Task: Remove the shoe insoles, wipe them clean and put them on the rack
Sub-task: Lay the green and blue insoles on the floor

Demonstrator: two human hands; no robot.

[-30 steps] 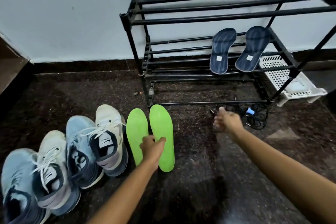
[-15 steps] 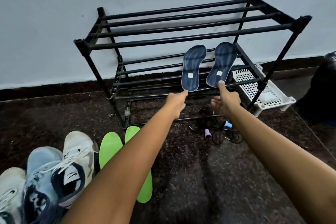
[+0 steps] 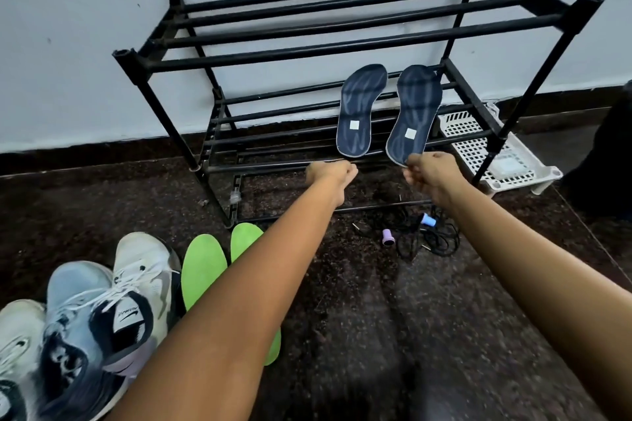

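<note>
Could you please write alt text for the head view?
The right hand pinches the heel of the right blue insole on a rack; the left hand curls at the heel of the left blue insole. Green insoles and shoes lie on the floor.

Insoles (image 3: 388, 114) on rack (image 3: 328, 48), shoes (image 3: 102, 311) left.

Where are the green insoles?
The green insoles lie on the floor, lower left in the head view, right of the sneakers, in front of the rack.

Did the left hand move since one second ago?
Yes: the left hand left the green insoles and reached forward to the shoe rack, just below the left navy insole.
</note>
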